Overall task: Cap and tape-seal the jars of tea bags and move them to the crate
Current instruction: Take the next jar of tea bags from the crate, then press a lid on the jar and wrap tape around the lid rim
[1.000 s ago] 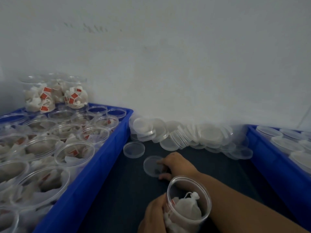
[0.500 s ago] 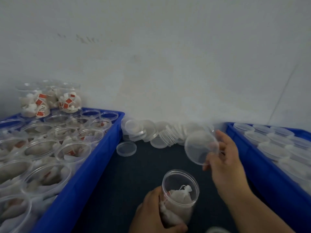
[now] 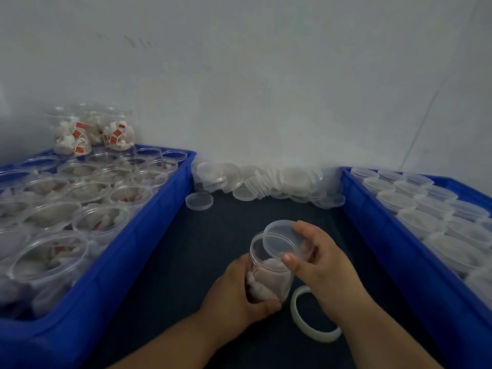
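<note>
A clear plastic jar [image 3: 269,278] with tea bags inside stands on the dark table near me. My left hand [image 3: 234,294] grips its lower side. My right hand [image 3: 319,265] pinches a clear round lid [image 3: 279,239] by its rim, tilted over the jar's mouth and overlapping its right edge. A ring of clear tape [image 3: 314,315] lies on the table just right of the jar, partly under my right wrist. The blue crate on the right [image 3: 378,235] holds several capped jars [image 3: 415,209].
A blue crate on the left [image 3: 149,227] is full of uncapped jars of tea bags, with a few more jars [image 3: 90,131] stacked at its back. A heap of loose lids [image 3: 266,182] lies against the wall, one lid [image 3: 199,201] apart from it.
My right hand picked a lid off the table, lifted it to the right, and now brought it down onto the jar's mouth. My left hand kept hold of the jar.
</note>
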### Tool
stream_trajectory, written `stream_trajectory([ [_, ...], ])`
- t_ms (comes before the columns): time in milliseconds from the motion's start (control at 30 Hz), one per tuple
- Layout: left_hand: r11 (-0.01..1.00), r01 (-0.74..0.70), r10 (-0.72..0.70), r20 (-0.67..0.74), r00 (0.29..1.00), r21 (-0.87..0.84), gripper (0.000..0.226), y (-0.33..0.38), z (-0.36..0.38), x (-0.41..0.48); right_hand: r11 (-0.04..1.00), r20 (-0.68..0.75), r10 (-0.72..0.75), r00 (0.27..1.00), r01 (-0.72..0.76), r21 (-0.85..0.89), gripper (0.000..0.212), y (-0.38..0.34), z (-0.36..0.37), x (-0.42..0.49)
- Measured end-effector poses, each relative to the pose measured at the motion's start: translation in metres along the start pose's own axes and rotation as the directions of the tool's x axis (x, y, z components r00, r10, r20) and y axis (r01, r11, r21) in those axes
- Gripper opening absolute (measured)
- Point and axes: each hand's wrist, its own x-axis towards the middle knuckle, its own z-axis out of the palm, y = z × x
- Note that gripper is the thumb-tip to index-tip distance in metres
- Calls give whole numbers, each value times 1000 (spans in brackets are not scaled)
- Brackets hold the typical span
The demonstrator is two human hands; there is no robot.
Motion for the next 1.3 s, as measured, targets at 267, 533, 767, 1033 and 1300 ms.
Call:
stream_trajectory([
  [267,998,-63,64,-16,998,27,95,-5,-1,-5,991,44,-125,991,127,-43,52,-2,14,-9],
  [533,997,-69,69,-15,998,38,87,-9,0,-3,953,183,-238,954,266,-148,46,3,8,0],
  [767,997,-67,67,10,998,45,94,-17,0,0,900,337,-304,891,385,-205,46,4,-2,19],
  [1033,997,-70,69,30,997,40,92,-21,0,2,884,422,-332,844,434,-174,46,5,-6,30],
  [1300,994,-97,95,23,995,56,86,-19,0,2,854,230,-350,908,410,-319,45,5,7,8],
])
